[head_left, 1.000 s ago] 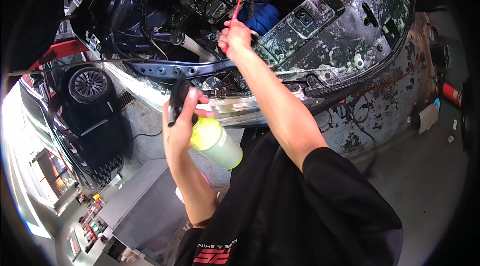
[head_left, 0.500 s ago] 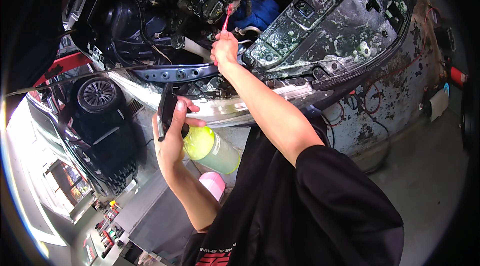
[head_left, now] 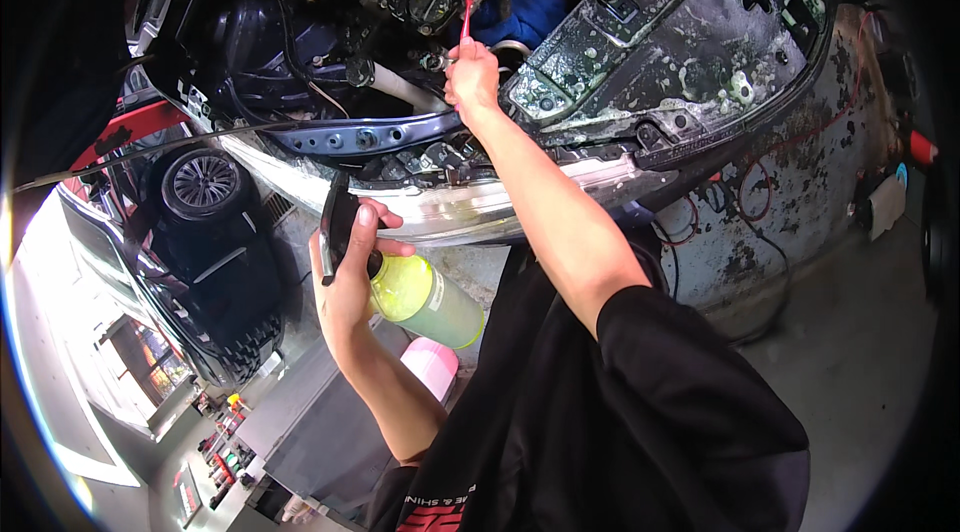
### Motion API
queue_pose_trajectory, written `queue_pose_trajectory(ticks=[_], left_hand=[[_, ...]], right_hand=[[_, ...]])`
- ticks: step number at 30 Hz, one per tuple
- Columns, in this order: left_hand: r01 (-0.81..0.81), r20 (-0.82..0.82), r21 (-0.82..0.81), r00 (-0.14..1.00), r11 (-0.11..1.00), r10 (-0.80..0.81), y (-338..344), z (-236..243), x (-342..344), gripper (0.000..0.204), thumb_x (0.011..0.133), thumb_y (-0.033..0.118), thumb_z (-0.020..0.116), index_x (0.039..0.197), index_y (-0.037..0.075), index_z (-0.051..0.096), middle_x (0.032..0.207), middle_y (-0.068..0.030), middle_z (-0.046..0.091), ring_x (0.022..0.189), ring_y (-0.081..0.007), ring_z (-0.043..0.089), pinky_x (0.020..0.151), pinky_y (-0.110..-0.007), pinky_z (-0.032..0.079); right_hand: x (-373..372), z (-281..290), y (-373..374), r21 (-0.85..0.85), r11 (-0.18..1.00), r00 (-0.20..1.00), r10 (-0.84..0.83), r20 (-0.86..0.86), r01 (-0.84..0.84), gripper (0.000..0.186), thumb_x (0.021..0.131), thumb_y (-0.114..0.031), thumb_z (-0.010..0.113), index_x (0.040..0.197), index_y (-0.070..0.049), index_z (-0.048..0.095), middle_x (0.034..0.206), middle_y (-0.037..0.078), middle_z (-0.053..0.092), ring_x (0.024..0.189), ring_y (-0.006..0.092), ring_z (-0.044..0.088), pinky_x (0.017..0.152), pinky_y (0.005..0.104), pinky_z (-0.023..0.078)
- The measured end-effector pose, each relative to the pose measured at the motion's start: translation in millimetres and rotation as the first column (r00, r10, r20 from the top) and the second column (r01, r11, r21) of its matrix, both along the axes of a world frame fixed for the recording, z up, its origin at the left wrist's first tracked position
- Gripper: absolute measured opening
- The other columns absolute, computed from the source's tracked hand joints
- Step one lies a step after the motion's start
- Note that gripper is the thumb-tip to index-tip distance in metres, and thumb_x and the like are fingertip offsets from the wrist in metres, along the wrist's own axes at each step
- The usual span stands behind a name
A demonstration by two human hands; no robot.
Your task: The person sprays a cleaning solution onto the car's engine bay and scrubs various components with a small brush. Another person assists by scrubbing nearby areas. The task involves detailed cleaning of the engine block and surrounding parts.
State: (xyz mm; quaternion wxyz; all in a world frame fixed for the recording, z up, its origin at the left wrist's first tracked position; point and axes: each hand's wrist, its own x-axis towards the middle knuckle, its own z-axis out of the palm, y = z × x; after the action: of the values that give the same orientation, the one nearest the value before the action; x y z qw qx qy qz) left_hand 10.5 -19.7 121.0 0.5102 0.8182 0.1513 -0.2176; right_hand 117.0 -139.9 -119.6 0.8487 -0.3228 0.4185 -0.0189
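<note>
My right hand is closed round a slim red brush, reaching over the front of an open engine bay. The brush's head is up among the engine parts, beside a round black cap. Just right of it, a bunched blue cloth is tucked between the parts. Lower left, my left hand grips a spray bottle by its black sprayer head. The bottle is see-through and yellow-green, and it hangs tilted in front of the bumper. The fingertips of this hand are partly apart.
A wet, foam-spotted black panel covers the bay's right side. The pale bumper edge runs across in front of me. A grey cabinet and a pink container stand lower left; another dark car is beyond. Hoses hang at right.
My right hand and the brush have shifted slightly up and to the right in the picture. The left hand still holds the spray bottle in nearly the same place.
</note>
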Motion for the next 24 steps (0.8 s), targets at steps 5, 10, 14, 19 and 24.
queue_pose_trajectory(ticks=[5, 10, 14, 19, 24], left_hand=[[0.059, -0.006, -0.014, 0.998, 0.998, -0.059, -4, -2, -4, 0.029, 0.095, 0.031, 0.058, 0.099, 0.002, 0.059, 0.085, -0.0104, 0.064, 0.062, -0.0158, 0.065, 0.057, -0.027, 0.05], [0.049, -0.007, -0.028, 0.999, 0.998, -0.049, -8, -1, -2, 0.036, 0.092, 0.035, 0.063, 0.097, 0.0, 0.061, 0.083, -0.0101, 0.064, 0.063, -0.0194, 0.066, 0.06, -0.03, 0.05], [0.06, -0.001, -0.023, 0.998, 0.998, -0.06, -3, -4, -2, 0.036, 0.092, 0.035, 0.063, 0.097, 0.0, 0.061, 0.084, -0.01, 0.064, 0.063, -0.0192, 0.066, 0.06, -0.03, 0.05], [0.081, 0.005, -0.021, 0.997, 0.997, -0.08, -8, -4, 1, 0.035, 0.092, 0.035, 0.063, 0.098, 0.0, 0.061, 0.084, -0.0097, 0.064, 0.064, -0.0192, 0.066, 0.061, -0.03, 0.049], [0.095, -0.02, -0.025, 0.995, 0.995, -0.096, -19, -5, 6, 0.038, 0.091, 0.037, 0.064, 0.098, -0.001, 0.062, 0.085, -0.0098, 0.065, 0.064, -0.0189, 0.066, 0.064, -0.028, 0.048]], right_hand=[[-3, -25, 6, -0.302, 0.952, 0.997, 0.031, -0.068, -0.05, 0.039, 0.1, -0.033, 0.045, 0.082, -0.003, 0.061, 0.063, 0.013, 0.059, 0.055, 0.0265, 0.059, 0.054, 0.0399, 0.046], [17, -27, -1, -0.427, 0.904, 0.999, -0.005, -0.046, -0.015, 0.036, 0.099, -0.032, 0.046, 0.085, -0.002, 0.061, 0.069, 0.015, 0.061, 0.067, 0.0315, 0.06, 0.064, 0.0417, 0.045], [5, 16, 3, -0.128, 0.989, 0.997, 0.069, -0.023, -0.072, 0.032, 0.101, -0.033, 0.043, 0.086, -0.006, 0.05, 0.054, 0.001, 0.043, 0.037, 0.013, 0.041, 0.033, 0.0307, 0.032], [18, 2, -19, 0.095, 0.992, 0.979, -0.099, 0.177, 0.083, 0.031, 0.101, -0.033, 0.042, 0.085, -0.007, 0.047, 0.054, 0.0, 0.039, 0.038, 0.0126, 0.037, 0.033, 0.0301, 0.028], [9, -21, -8, -0.287, 0.956, 0.998, 0.065, -0.025, -0.069, 0.033, 0.097, -0.034, 0.049, 0.085, -0.005, 0.059, 0.061, 0.008, 0.052, 0.054, 0.0203, 0.053, 0.051, 0.0348, 0.04]])
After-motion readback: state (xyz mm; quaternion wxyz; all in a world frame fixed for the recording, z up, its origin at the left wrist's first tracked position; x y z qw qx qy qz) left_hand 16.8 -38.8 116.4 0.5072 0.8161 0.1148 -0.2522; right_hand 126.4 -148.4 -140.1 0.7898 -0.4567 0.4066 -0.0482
